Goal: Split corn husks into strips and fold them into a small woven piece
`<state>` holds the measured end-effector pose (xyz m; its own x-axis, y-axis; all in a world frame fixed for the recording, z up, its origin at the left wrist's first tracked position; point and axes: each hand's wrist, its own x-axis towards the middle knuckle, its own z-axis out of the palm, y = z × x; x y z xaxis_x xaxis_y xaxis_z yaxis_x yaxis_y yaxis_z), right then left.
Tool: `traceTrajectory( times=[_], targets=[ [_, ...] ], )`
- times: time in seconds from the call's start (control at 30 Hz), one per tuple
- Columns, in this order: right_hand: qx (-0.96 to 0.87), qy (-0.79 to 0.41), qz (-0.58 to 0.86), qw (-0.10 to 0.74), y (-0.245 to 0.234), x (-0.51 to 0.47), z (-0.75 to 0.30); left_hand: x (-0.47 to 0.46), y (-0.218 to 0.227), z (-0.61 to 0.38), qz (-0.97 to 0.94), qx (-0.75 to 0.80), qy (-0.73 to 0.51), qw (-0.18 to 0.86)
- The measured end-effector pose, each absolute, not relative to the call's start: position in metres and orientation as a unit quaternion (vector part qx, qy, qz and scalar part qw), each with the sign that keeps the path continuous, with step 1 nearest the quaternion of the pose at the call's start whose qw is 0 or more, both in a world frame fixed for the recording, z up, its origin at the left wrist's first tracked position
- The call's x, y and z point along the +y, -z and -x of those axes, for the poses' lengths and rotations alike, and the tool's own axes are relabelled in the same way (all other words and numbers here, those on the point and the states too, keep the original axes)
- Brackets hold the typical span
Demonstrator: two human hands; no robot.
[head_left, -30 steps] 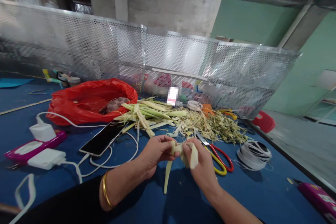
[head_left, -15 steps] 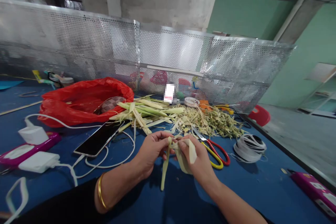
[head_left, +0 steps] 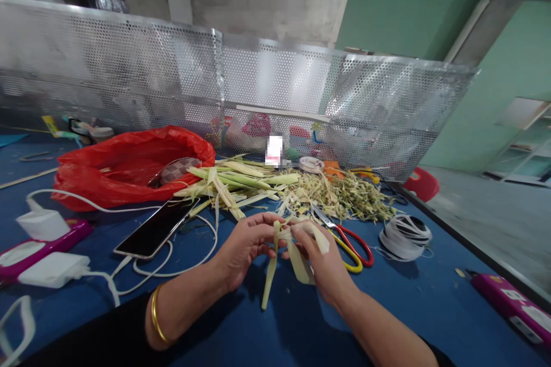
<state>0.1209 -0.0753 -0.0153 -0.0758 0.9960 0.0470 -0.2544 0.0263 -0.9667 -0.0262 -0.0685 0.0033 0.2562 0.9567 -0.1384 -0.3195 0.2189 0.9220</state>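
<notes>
Above the bench [head_left: 297, 335], the left hand [head_left: 241, 249] and right hand [head_left: 322, 264] pinch pale husk strips [head_left: 269, 284] between them, ends hanging down. Step in hand, by judgement: folding or knotting; the next move calls for firm fingertip hold on both sides. Beyond: scissors [head_left: 336, 226], then loose husks [head_left: 245, 180]; perforated screen [head_left: 275, 80] behind.

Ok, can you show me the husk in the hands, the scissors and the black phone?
Husk [head_left: 300, 264]: head view, on its broad hanging part.
Scissors [head_left: 337, 227]: head view, where the blades and handles meet.
Black phone [head_left: 154, 230]: head view, on the middle of its screen.
</notes>
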Motion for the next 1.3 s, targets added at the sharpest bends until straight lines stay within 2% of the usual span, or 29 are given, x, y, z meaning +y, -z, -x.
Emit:
traceTrajectory(
  times=[0.2, 0.37, 0.5, 0.93, 1.2, 1.3],
  targets=[
    [-0.408, -0.634, 0.451, 0.478, 0.011, -0.075, -0.121, -0.066, 0.005, 0.024, -0.447, 0.444, -0.505, 0.59],
    [-0.365, -0.688, 0.452, 0.435, 0.011, -0.073, -0.122, -0.064, 0.004, 0.024, -0.405, 0.445, -0.527, 0.6],
    [-0.375, -0.687, 0.441, 0.438, 0.015, -0.075, -0.121, -0.062, 0.001, 0.025, -0.361, 0.445, -0.546, 0.611],
    [-0.466, -0.622, 0.432, 0.458, 0.008, -0.105, -0.105, -0.052, 0.009, 0.029, -0.39, 0.485, -0.609, 0.491],
    [-0.522, -0.64, 0.289, 0.485, 0.003, -0.097, -0.115, -0.056, 0.006, 0.027, -0.454, 0.503, -0.535, 0.505],
    [-0.556, -0.591, 0.291, 0.507, 0.003, -0.087, -0.123, -0.061, 0.003, 0.026, -0.494, 0.495, -0.486, 0.525]
  ],
)
